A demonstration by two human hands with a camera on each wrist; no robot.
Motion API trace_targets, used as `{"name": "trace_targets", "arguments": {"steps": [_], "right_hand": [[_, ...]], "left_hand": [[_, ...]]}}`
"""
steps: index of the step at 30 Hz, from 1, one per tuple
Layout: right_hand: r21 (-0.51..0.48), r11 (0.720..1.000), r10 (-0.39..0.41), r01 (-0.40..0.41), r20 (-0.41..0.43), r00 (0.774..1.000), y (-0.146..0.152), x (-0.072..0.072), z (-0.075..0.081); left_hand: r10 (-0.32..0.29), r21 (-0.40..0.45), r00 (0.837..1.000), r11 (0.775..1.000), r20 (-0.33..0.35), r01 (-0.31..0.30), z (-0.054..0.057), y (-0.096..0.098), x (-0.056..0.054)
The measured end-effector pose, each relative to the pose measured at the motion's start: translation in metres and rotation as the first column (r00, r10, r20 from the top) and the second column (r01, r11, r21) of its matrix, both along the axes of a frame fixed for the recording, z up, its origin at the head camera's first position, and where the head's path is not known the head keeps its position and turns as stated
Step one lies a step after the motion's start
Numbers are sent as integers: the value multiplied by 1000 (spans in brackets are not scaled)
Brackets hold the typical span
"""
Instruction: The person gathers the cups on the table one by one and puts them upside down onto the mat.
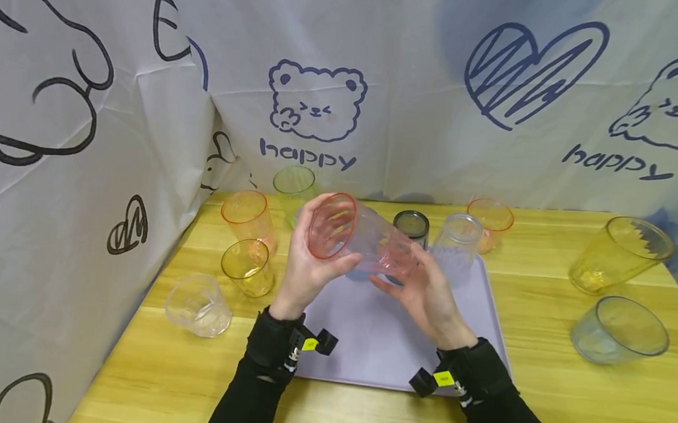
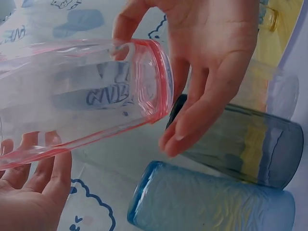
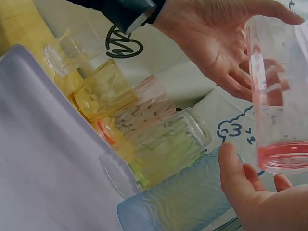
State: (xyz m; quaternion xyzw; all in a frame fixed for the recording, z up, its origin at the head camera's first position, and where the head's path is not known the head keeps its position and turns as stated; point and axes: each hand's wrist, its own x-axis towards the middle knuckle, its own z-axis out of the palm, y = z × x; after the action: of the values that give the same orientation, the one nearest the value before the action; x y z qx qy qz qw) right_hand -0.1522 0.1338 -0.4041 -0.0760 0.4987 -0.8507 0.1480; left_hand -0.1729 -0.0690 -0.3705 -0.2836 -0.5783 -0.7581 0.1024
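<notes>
A tall clear pink drinking cup (image 1: 372,238) with a red rim is held tilted above the tray, its mouth towards the left and its base lower on the right. My left hand (image 1: 308,267) grips it by the mouth end, thumb on the near side and fingers behind, seen through the wall. Around the base my right hand (image 1: 428,297) is loosely spread, with fingertips right at the bottom edge. In the right wrist view, the right thumb (image 3: 230,156) stands apart from the cup wall. Beneath is a lavender tray (image 1: 367,339).
Upside-down cups stand along the tray's back: a dark grey one (image 1: 411,226), a clear one (image 1: 459,239) and a blue one (image 2: 211,202). To the left are orange (image 1: 245,214), green (image 1: 295,184), yellow (image 1: 248,267) and clear (image 1: 201,306) cups; to the right, yellow (image 1: 615,255) and blue-grey (image 1: 618,331) ones.
</notes>
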Motion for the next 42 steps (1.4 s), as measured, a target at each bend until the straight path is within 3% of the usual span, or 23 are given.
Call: {"name": "trace_targets", "arguments": {"steps": [8, 15, 18, 31, 35, 39, 42], "right_hand": [[-178, 982, 65, -62, 9, 998, 5, -2, 4], [-419, 904, 136, -82, 101, 986, 11, -4, 5], [-435, 899, 120, -59, 114, 986, 13, -5, 5], [-289, 957, 28, -14, 42, 999, 21, -3, 14], [-168, 985, -24, 27, 19, 1000, 25, 0, 19], [13, 997, -77, 79, -106, 991, 27, 3, 26], [135, 978, -128, 161, -224, 966, 27, 7, 31]], "left_hand": [[-3, -32, 1000, 999, 26, 4, -1, 11, 1], [-25, -93, 999, 995, 41, 29, -5, 13, -1], [-8, -152, 999, 988, 46, 15, -6, 10, -3], [5, -338, 1000, 941, 13, -1, -7, -2, -5], [30, -387, 999, 921, -15, -33, -4, -4, -4], [50, -419, 997, 905, -57, -69, 0, -6, 0], [81, -460, 992, 881, -95, -115, 3, -8, 2]]}}
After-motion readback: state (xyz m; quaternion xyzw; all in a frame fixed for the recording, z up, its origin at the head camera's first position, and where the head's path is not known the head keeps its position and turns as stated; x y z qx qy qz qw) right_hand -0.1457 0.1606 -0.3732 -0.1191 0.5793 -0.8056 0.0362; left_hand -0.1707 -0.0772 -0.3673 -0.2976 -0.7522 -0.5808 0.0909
